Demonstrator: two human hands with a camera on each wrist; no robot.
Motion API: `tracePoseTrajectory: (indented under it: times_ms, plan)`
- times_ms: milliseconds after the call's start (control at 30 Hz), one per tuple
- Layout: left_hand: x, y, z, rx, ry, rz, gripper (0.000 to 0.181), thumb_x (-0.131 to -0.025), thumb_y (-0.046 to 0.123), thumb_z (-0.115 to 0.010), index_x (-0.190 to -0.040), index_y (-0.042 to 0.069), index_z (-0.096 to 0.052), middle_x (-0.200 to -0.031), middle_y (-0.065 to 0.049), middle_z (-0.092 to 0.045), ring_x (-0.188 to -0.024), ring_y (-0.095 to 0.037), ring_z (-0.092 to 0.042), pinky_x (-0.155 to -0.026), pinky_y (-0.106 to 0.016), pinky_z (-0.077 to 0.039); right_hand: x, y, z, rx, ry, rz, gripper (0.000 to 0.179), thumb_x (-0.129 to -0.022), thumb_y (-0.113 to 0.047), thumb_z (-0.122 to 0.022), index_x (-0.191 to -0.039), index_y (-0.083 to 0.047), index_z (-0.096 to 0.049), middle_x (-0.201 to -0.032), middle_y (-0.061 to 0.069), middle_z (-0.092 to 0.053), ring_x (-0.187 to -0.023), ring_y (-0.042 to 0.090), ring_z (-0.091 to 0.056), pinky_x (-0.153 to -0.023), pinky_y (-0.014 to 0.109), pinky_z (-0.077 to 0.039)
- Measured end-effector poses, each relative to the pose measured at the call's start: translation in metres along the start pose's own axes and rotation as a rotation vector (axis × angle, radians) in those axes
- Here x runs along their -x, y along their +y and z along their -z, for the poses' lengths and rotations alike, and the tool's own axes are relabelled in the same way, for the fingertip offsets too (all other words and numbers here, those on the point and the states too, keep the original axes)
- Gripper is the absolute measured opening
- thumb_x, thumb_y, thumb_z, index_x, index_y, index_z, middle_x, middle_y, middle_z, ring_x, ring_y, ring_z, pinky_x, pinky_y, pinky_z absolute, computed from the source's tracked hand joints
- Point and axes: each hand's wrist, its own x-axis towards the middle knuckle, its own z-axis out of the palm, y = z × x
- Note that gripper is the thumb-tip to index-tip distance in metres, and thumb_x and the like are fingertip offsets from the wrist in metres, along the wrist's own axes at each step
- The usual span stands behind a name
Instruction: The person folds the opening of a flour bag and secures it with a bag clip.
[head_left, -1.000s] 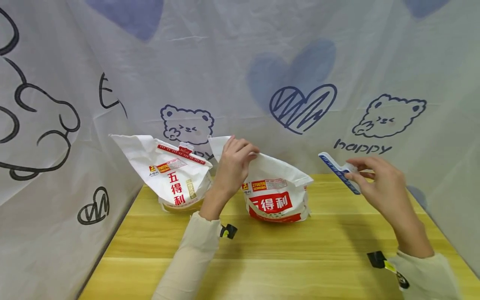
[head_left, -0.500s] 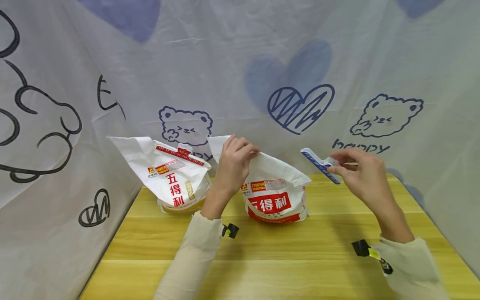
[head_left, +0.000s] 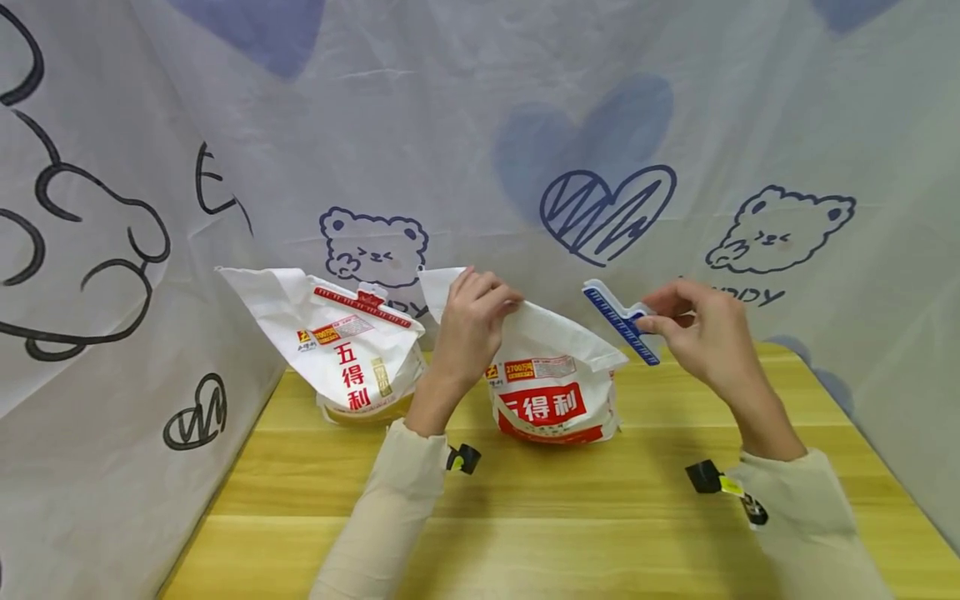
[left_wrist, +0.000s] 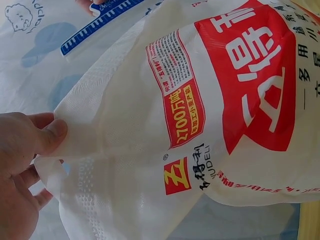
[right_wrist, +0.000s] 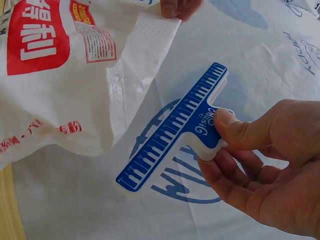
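Observation:
My left hand (head_left: 474, 329) pinches the folded top edge of a white flour bag (head_left: 551, 367) with red print, which stands on the table. In the left wrist view, thumb and fingers grip the bag's top fold (left_wrist: 82, 130). A blue and white bag clip (head_left: 622, 323) with a piano-key pattern is held by its handle between the thumb and fingers of my right hand (head_left: 701, 333). The clip hangs in the air to the right of the bag's top, apart from it. The right wrist view shows the clip (right_wrist: 172, 130) tilted, its long bar away from my palm.
A second white flour bag (head_left: 360, 358) stands to the left, its folded top closed by a red bag clip (head_left: 362, 307). Both bags are on a yellow wooden table (head_left: 570, 525). A printed white cloth (head_left: 480, 150) hangs behind and at the sides.
My right hand has moved left with the blue clip, bringing it closer to the bag. The left hand keeps its grip on the bag's top in about the same place.

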Motion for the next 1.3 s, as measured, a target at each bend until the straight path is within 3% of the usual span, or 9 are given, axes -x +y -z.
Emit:
tracePoseTrajectory:
  times_ms: [367, 933, 1300]
  plan:
    - [-0.003, 0.000, -0.001, 0.007, 0.005, -0.014, 0.012, -0.090, -0.004, -0.072, -0.097, 0.005, -0.075, -0.094, -0.005, -0.067, -0.096, -0.023, -0.062, -0.122, -0.042, -0.026, -0.009, -0.006, -0.003, -0.055, -0.059, 0.022, 0.014, -0.092, -0.008, -0.077, -0.103, -0.002, -0.071, -0.099, 0.015, -0.073, -0.082, 0.026, -0.064, -0.066, 0.013, -0.048]
    - [-0.003, 0.000, -0.001, 0.013, 0.013, -0.014, 0.012, -0.090, -0.004, -0.073, -0.097, 0.005, -0.077, -0.093, -0.006, -0.068, -0.095, -0.024, -0.062, -0.121, -0.046, -0.030, -0.020, -0.007, -0.019, -0.106, -0.141, 0.006, 0.010, -0.092, -0.003, -0.076, -0.101, -0.003, -0.071, -0.102, 0.013, -0.071, -0.087, 0.027, -0.064, -0.070, 0.017, -0.052]
    - [-0.003, 0.000, -0.001, 0.050, 0.038, 0.002, 0.013, -0.089, -0.005, -0.073, -0.097, 0.004, -0.077, -0.094, -0.006, -0.071, -0.095, -0.023, -0.064, -0.122, -0.039, -0.028, -0.026, -0.010, -0.030, -0.124, -0.215, 0.063, 0.010, -0.090, 0.001, -0.076, -0.099, -0.003, -0.073, -0.095, 0.011, -0.070, -0.086, 0.026, -0.065, -0.079, 0.038, -0.060]
